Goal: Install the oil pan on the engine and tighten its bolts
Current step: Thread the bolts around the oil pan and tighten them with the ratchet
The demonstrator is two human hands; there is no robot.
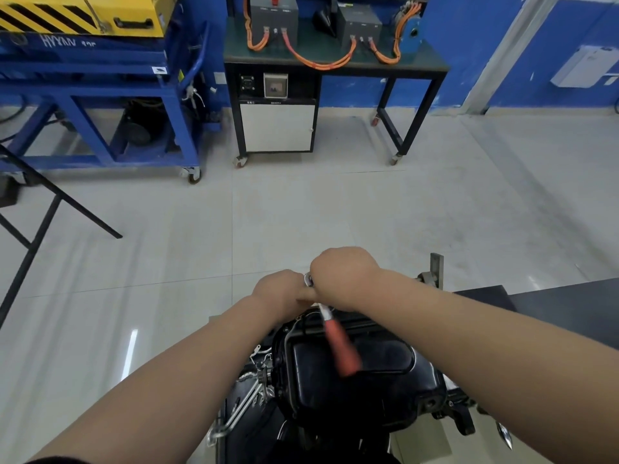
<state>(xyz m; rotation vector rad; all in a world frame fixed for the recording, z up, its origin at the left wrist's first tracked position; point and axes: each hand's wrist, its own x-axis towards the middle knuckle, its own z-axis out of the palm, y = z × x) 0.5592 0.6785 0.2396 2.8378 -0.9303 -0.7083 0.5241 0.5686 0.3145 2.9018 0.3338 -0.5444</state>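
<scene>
The black oil pan [351, 373] sits on top of the engine [432, 405] at the bottom centre of the head view. A ratchet wrench with a red handle [341, 346] stands over the pan's far edge, its metal head [308, 280] between my two hands. My right hand [345, 276] is closed around the wrench's upper part. My left hand [284, 289] presses against the wrench head from the left, fingers curled on it. The bolt under the wrench is hidden by my hands.
A black table [569, 306] lies to the right of the engine. Across the tiled floor stand a black wheeled bench with orange cables [335, 61] and a blue cart [100, 105]. A black folding frame [40, 212] is at the left.
</scene>
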